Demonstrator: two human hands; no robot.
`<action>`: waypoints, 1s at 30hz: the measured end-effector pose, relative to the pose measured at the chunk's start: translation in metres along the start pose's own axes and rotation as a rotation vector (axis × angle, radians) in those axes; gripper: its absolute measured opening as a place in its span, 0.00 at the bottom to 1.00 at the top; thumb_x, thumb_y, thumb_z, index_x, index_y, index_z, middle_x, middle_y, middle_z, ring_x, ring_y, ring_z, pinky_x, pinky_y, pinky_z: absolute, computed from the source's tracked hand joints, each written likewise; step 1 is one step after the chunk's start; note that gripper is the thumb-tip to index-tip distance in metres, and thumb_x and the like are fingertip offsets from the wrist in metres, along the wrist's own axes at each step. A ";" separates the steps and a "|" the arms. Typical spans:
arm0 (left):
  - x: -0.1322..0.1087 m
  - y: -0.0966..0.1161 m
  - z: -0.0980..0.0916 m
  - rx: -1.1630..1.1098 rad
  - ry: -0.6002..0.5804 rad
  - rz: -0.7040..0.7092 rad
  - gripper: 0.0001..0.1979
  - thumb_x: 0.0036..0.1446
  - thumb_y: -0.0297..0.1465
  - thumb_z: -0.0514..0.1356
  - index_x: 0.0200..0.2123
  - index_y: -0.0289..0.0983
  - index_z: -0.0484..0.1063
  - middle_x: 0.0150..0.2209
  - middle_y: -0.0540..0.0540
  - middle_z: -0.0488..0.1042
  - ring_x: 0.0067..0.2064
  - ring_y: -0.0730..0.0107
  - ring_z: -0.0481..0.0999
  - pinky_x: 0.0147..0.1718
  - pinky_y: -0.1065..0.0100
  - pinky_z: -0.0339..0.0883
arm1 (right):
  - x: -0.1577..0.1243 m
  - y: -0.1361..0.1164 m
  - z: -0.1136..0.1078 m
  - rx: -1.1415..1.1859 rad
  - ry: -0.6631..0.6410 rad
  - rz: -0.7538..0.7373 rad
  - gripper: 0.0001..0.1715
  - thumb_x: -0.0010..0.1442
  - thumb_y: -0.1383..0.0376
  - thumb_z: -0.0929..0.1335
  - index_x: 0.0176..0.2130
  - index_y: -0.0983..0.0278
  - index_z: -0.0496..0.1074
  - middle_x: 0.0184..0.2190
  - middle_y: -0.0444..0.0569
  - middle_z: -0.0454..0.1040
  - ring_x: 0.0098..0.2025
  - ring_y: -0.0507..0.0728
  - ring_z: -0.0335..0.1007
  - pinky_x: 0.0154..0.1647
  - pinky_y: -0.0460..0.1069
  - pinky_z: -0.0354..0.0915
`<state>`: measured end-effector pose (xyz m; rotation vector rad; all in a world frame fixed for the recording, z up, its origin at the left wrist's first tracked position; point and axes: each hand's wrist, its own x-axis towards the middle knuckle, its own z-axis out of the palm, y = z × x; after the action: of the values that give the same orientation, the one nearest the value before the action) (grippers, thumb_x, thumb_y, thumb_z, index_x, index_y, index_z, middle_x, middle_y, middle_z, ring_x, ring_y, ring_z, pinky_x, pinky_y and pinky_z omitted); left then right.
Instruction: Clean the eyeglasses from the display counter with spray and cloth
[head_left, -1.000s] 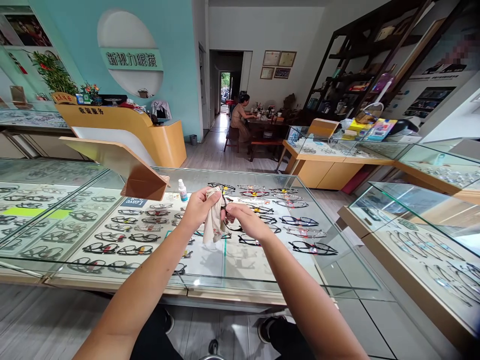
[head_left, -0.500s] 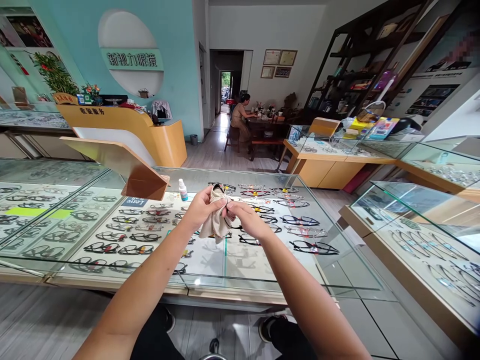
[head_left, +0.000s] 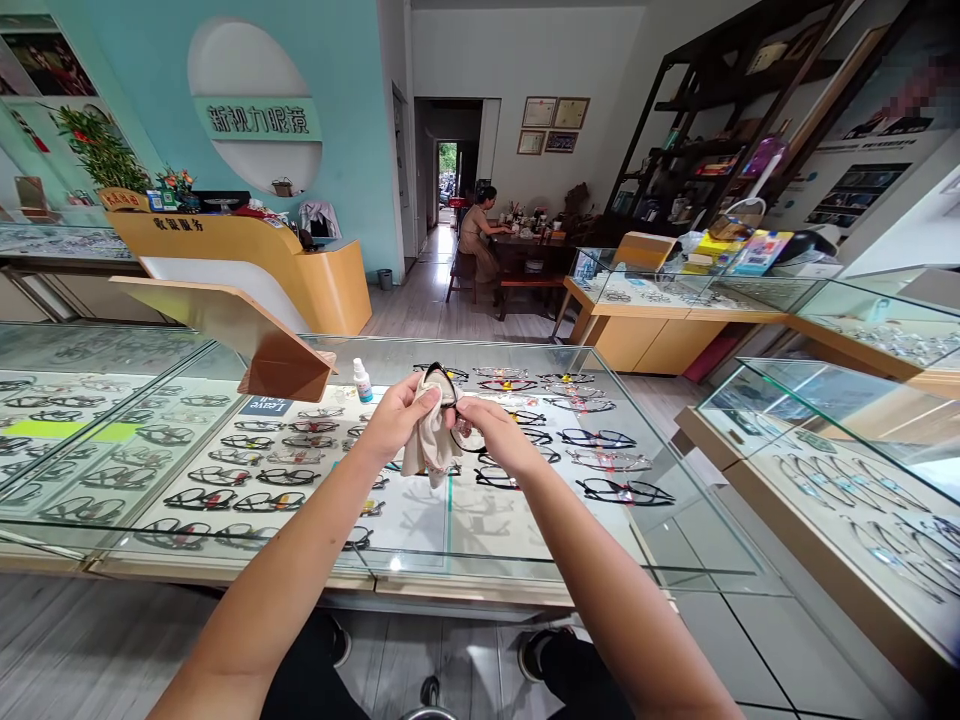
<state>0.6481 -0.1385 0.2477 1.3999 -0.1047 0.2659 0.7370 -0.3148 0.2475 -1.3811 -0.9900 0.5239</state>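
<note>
At twelve o'clock, the left hand (head_left: 397, 415) pinches a limp beige cloth (head_left: 426, 458) against black-rimmed, clear-lensed eyeglasses (head_left: 441, 370) that the right hand (head_left: 493, 424) grips narrowly, so uneven pressure could twist them or drop them onto the transparent glass-topped case (head_left: 411, 532)

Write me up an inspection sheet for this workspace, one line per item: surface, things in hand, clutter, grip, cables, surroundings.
Surface: glass counter, with rows of spectacle frames showing beneath its top.
Things in hand: beige cloth, bunched and hanging; black glasses, partly hidden by cloth and fingers.
Clutter: small white bottle, upright, beyond the left hand; wooden stand farther left.
Grip: left hand pinches the cloth against the glasses; right hand holds the glasses by the frame, exact contact hidden.
Cables: nothing seen.
Surroundings: more display cases at both sides; yellow desk behind; a seated person at a dark table farther back.
</note>
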 end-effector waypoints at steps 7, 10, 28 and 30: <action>0.000 0.003 0.000 0.039 0.020 0.036 0.26 0.53 0.47 0.79 0.39 0.38 0.71 0.25 0.50 0.80 0.28 0.69 0.79 0.30 0.70 0.74 | 0.001 0.006 0.003 0.002 -0.036 0.004 0.24 0.70 0.49 0.66 0.32 0.62 0.77 0.28 0.45 0.68 0.34 0.56 0.60 0.41 0.53 0.58; 0.000 0.001 0.005 0.028 0.080 0.029 0.26 0.53 0.49 0.79 0.37 0.39 0.70 0.22 0.51 0.78 0.23 0.69 0.75 0.26 0.70 0.71 | 0.001 0.007 0.005 -0.007 -0.067 0.015 0.24 0.70 0.48 0.66 0.33 0.62 0.77 0.28 0.45 0.67 0.34 0.56 0.59 0.41 0.53 0.58; -0.002 0.009 -0.002 0.050 0.018 0.044 0.25 0.52 0.44 0.80 0.42 0.37 0.73 0.28 0.48 0.82 0.31 0.65 0.82 0.33 0.69 0.74 | 0.001 0.004 0.000 0.041 -0.054 0.010 0.25 0.68 0.47 0.67 0.31 0.62 0.77 0.28 0.46 0.68 0.34 0.57 0.59 0.41 0.53 0.58; -0.003 0.007 0.003 0.049 0.076 0.064 0.26 0.50 0.43 0.81 0.38 0.38 0.71 0.25 0.51 0.80 0.27 0.67 0.79 0.29 0.70 0.71 | 0.002 0.007 0.003 0.046 -0.070 0.011 0.26 0.68 0.46 0.68 0.32 0.62 0.77 0.28 0.46 0.68 0.34 0.56 0.59 0.41 0.53 0.57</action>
<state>0.6442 -0.1406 0.2542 1.4345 -0.0807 0.3763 0.7373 -0.3106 0.2405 -1.3358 -1.0212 0.6033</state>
